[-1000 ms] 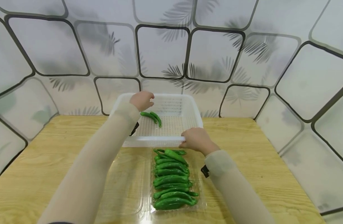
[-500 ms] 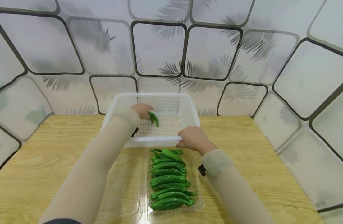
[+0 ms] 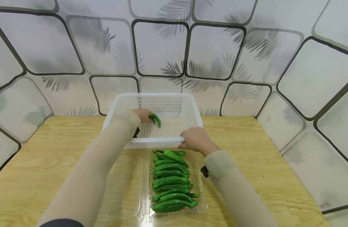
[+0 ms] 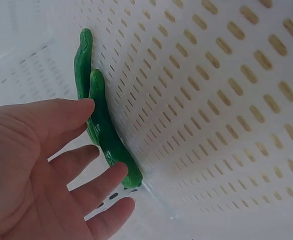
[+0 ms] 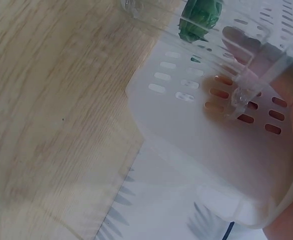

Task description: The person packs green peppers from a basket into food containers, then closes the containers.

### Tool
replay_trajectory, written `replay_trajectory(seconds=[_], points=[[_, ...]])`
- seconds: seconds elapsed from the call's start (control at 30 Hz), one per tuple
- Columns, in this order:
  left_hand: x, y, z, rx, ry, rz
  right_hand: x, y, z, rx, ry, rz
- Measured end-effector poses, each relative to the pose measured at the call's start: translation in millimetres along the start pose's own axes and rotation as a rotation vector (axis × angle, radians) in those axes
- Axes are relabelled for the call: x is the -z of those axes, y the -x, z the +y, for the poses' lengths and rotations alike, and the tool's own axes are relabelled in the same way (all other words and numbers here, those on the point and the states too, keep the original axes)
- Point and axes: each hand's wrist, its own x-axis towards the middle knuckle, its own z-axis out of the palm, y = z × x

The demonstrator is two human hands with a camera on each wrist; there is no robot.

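My left hand reaches into a white slotted plastic basket. In the left wrist view, two long green chili peppers lie side by side against my left fingertips. The thumb and index finger pinch at them, while the other fingers spread beside the nearer one. My right hand grips the front right rim of the basket; in the right wrist view its fingers show around the basket's slotted wall.
An open clear plastic clamshell box lies in front of the basket on the wooden table. Several green peppers are stacked in rows in its right half. A patterned wall stands right behind the basket.
My left hand has come down from above the basket onto the two peppers, now covering their left ends. My right hand stays on the rim; the view has shifted slightly.
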Motion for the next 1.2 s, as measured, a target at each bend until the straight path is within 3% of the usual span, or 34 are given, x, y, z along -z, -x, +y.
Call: replay_trajectory(seconds=[0.17, 0.43, 0.6, 0.93, 1.1, 1.2], points=[[-0.4, -4.6, -3.5, 0.008, -0.026, -0.016, 2, 0.5, 0, 0.002, 0.001, 0.007], [-1.4, -7.5, -7.1, 0.034, -0.013, 0.016, 1, 0.7, 1, -0.004, -0.004, 0.002], [-2.2, -9.0, -11.2, 0.002, -0.046, 0.044, 1, 1.4, 0, -0.008, -0.005, -0.002], [-1.2, -12.2, -16.6, 0.026, -0.001, -0.005, 4, 2.4, -1, -0.017, -0.011, -0.015], [-0.5, -3.8, -12.7, 0.035, -0.089, -0.031, 3, 1.6, -1, -0.014, -0.016, -0.019], [-1.1, -0.1, -11.5, 0.028, -0.129, -0.015, 1, 1.2, 0, -0.015, -0.019, -0.021]])
